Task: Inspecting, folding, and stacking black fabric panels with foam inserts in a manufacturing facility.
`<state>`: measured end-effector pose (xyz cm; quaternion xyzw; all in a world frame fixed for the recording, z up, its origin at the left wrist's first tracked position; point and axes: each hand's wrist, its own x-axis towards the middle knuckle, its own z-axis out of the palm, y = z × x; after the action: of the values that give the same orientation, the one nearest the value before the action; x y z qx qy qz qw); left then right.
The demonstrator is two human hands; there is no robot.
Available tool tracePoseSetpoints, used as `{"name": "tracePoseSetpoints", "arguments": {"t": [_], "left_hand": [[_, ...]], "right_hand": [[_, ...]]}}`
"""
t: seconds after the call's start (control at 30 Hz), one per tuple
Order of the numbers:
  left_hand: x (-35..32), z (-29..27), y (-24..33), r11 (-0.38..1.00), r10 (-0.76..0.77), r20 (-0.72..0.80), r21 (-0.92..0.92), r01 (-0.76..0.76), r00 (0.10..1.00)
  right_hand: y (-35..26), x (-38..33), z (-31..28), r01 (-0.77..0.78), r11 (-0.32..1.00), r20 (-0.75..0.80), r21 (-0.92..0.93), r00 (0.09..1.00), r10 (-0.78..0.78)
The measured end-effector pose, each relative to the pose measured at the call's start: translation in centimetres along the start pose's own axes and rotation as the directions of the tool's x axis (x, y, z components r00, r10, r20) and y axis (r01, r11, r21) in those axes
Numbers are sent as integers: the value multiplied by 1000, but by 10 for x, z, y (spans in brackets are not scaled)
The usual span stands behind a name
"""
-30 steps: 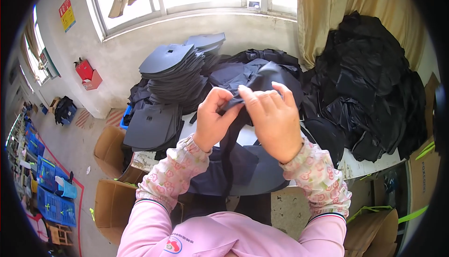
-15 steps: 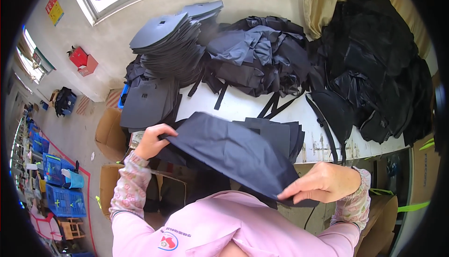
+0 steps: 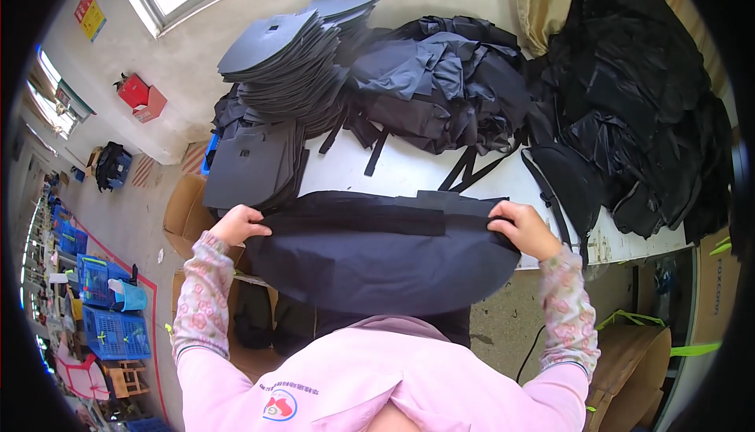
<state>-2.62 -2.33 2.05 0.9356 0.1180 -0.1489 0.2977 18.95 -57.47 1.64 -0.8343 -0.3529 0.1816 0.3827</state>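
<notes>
A dark fabric panel (image 3: 377,267) with a rounded lower edge is stretched between my hands at the front of the white table. My left hand (image 3: 241,225) pinches its upper left corner. The upper right corner is gripped between the thumb and fingers of my right hand (image 3: 525,229). A black strip (image 3: 370,221) runs along the panel's upper edge. Just behind, a few flat dark pieces (image 3: 464,204) lie on the table, partly hidden by the panel.
Stacked grey sheets (image 3: 275,62) rise at the back left, with more sheets (image 3: 250,163) in front. Heaped dark fabric (image 3: 440,86) lies at the back middle. A tall black pile (image 3: 629,101) fills the right side. Cardboard boxes (image 3: 189,210) stand beside the white table (image 3: 346,172).
The panel has swung from a slanted position to level, its rounded edge now hanging toward me. My right hand has moved up and away from me; my left has shifted slightly left.
</notes>
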Motion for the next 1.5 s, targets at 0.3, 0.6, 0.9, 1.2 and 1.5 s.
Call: {"name": "tracePoseSetpoints", "arguments": {"t": [0.3, 0.6, 0.9, 1.2, 1.5], "left_hand": [[63, 50, 4, 974, -63, -158, 205, 95, 985], [56, 57, -10, 971, -9, -248, 228, 67, 969], [0, 2, 20, 970, -162, -261, -218, 106, 952], [11, 77, 168, 715, 348, -313, -521, -466, 884], [21, 10, -29, 924, -1, -545, 321, 210, 839]], "right_hand": [[23, 24, 43, -95, 744, -246, -661, 965, -95], [10, 14, 111, 333, 744, 225, -579, 943, -247], [-10, 27, 94, 281, 755, 349, -593, 934, -73], [-113, 87, 152, 33, 650, 150, 759, 963, -224], [-81, 82, 136, -36, 707, 79, 707, 996, -28]]}}
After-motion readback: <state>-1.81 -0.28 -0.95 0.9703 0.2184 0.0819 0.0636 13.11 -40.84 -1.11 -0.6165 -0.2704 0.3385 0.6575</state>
